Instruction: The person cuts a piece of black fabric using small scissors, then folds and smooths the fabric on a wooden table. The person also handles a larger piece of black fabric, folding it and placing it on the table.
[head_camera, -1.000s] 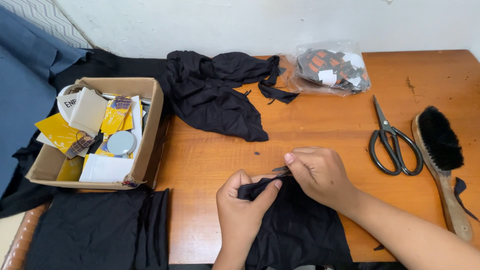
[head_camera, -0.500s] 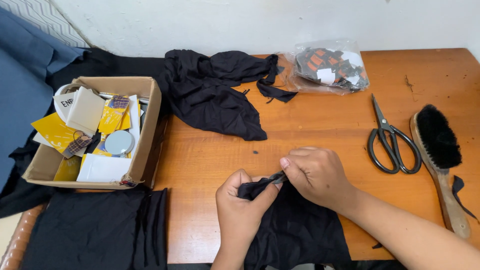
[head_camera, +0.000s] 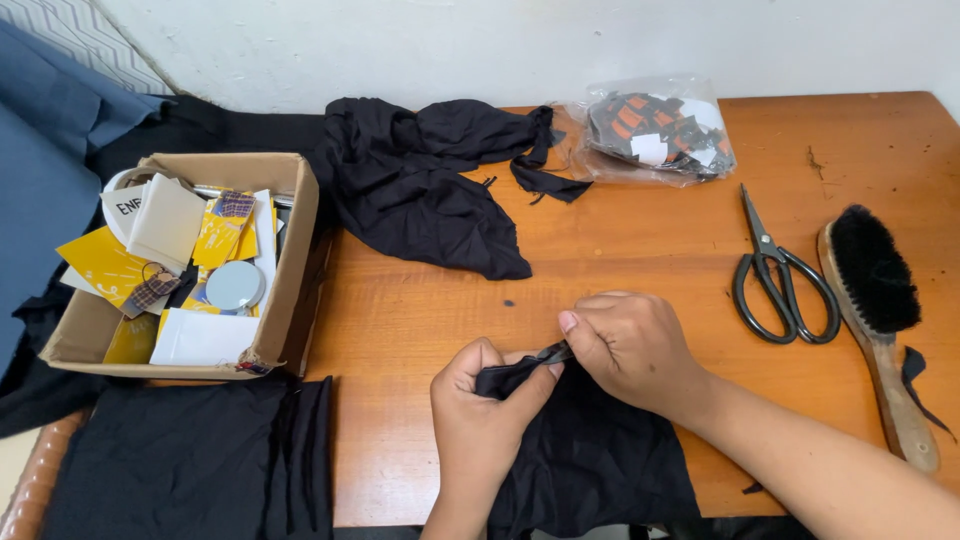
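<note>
A black cloth piece (head_camera: 590, 460) lies at the near edge of the wooden table (head_camera: 640, 250), spreading toward me. My left hand (head_camera: 480, 410) grips its upper left edge from below. My right hand (head_camera: 635, 350) pinches the same edge between thumb and forefinger, just right of the left hand. A narrow fold of the fabric is stretched between the two hands. The hands hide whatever lies under the pinched edge.
Black scissors (head_camera: 775, 275) and a wooden brush with black bristles (head_camera: 880, 310) lie at the right. A crumpled black garment (head_camera: 430, 180) and a clear bag of small tags (head_camera: 655, 130) sit at the back. A cardboard box of cards (head_camera: 190, 265) stands left, black fabric (head_camera: 190, 460) below it.
Both hands stay at the cloth's edge. The right hand has shifted slightly, its fingers still working the pinched fold. Nothing else on the table has moved.
</note>
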